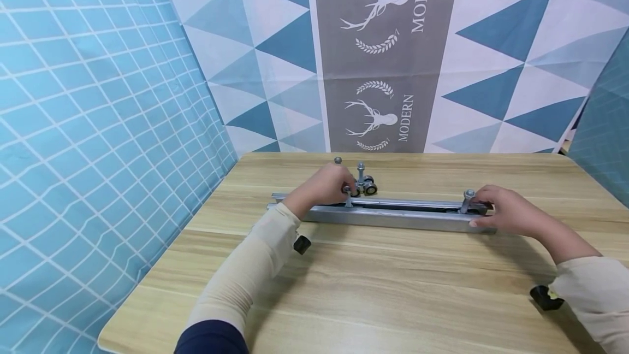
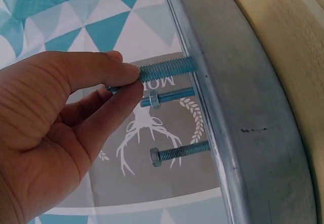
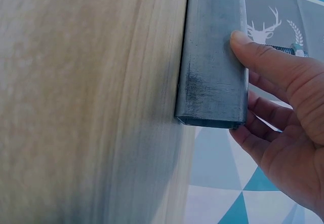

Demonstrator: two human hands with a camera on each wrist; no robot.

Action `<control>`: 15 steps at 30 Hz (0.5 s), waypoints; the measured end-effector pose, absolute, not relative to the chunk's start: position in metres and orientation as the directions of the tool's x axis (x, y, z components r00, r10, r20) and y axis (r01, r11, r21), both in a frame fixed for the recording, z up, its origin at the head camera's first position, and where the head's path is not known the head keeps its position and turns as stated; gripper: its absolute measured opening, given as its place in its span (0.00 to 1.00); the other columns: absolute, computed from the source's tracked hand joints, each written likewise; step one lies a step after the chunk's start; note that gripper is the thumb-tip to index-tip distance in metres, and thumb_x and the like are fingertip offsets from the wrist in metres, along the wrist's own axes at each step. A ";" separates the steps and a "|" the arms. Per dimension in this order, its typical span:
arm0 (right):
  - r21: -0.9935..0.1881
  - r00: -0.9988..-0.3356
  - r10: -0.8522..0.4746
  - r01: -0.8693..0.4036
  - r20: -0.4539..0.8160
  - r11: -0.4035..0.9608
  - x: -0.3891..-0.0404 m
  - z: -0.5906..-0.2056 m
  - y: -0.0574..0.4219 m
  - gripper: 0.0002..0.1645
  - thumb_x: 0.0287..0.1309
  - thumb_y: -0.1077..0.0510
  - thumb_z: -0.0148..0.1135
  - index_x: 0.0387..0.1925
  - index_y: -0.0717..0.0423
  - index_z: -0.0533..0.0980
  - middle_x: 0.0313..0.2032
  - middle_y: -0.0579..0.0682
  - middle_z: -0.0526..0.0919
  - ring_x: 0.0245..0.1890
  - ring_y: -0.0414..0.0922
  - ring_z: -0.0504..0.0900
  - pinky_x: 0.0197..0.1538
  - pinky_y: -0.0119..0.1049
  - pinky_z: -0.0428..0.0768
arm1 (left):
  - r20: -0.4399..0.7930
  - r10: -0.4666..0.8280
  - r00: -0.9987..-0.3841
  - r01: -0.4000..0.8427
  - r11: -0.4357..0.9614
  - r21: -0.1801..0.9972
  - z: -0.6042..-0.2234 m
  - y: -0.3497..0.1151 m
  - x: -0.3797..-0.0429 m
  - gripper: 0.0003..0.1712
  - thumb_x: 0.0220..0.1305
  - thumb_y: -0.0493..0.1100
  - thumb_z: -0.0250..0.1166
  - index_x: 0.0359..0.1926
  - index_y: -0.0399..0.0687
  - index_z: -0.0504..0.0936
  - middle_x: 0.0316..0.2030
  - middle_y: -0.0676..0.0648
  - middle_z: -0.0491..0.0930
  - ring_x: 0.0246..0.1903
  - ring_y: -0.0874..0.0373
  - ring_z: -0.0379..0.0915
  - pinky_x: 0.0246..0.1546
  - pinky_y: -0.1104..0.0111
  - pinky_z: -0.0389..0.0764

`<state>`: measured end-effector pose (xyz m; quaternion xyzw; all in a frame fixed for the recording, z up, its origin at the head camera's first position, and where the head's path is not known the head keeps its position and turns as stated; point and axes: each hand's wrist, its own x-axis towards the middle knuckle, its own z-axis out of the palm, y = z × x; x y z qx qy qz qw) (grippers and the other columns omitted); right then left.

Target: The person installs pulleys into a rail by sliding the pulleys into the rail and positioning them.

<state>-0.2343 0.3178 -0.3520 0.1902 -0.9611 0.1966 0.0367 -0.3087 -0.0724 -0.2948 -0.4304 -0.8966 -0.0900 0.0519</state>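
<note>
A long grey metal channel rail (image 1: 393, 219) with a slot along its top lies across the table. My left hand (image 1: 329, 184) pinches the top of a threaded bolt (image 2: 164, 69) between thumb and fingers; the bolt stands up out of the slot left of the rail's middle. At the right end, my right hand (image 1: 511, 209) grips the rail, thumb on the front face (image 3: 215, 57) and fingers round the far side and end. Close by its fingers, a second bolt (image 1: 467, 201) with a nut on top rises from the slot.
Just behind the rail, a roller trolley (image 1: 366, 186) with small wheels stands with its bolt upright. Another bolt top (image 1: 338, 160) shows past my left hand. The wooden table (image 1: 373, 288) reaches back to a patterned cloth (image 1: 378, 70); a blue checked cloth (image 1: 88, 124) hangs at the left.
</note>
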 end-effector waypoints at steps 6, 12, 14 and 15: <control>-0.370 -0.923 -0.353 -0.384 0.151 0.846 -0.233 -0.353 0.317 0.34 0.47 0.52 0.75 0.50 0.72 0.76 0.51 0.70 0.75 0.49 0.67 0.75 0.45 0.59 0.77 | 0.176 0.778 -0.604 0.797 0.595 0.104 -0.295 -0.067 -0.308 0.14 0.48 0.27 0.64 0.34 0.44 0.89 0.34 0.51 0.86 0.30 0.63 0.76 0.33 0.73 0.76; -0.374 -0.923 -0.355 -0.384 0.147 0.844 -0.234 -0.353 0.318 0.35 0.47 0.51 0.75 0.50 0.72 0.77 0.51 0.70 0.75 0.49 0.67 0.75 0.45 0.59 0.77 | 0.170 0.773 -0.611 0.791 0.603 0.101 -0.295 -0.060 -0.308 0.14 0.49 0.27 0.64 0.34 0.46 0.90 0.33 0.52 0.85 0.29 0.63 0.76 0.32 0.74 0.75; -0.375 -0.925 -0.352 -0.380 0.143 0.845 -0.235 -0.353 0.318 0.36 0.47 0.50 0.75 0.50 0.72 0.76 0.51 0.71 0.75 0.50 0.68 0.75 0.45 0.59 0.77 | 0.170 0.771 -0.614 0.789 0.606 0.102 -0.295 -0.058 -0.308 0.14 0.49 0.27 0.64 0.34 0.46 0.90 0.33 0.52 0.85 0.29 0.63 0.76 0.32 0.74 0.75; -0.375 -0.926 -0.351 -0.378 0.142 0.846 -0.235 -0.353 0.318 0.36 0.47 0.50 0.75 0.51 0.72 0.76 0.51 0.71 0.75 0.50 0.68 0.75 0.45 0.59 0.77 | 0.172 0.769 -0.615 0.788 0.607 0.106 -0.295 -0.057 -0.308 0.14 0.49 0.27 0.63 0.34 0.45 0.90 0.33 0.52 0.85 0.29 0.63 0.75 0.32 0.74 0.75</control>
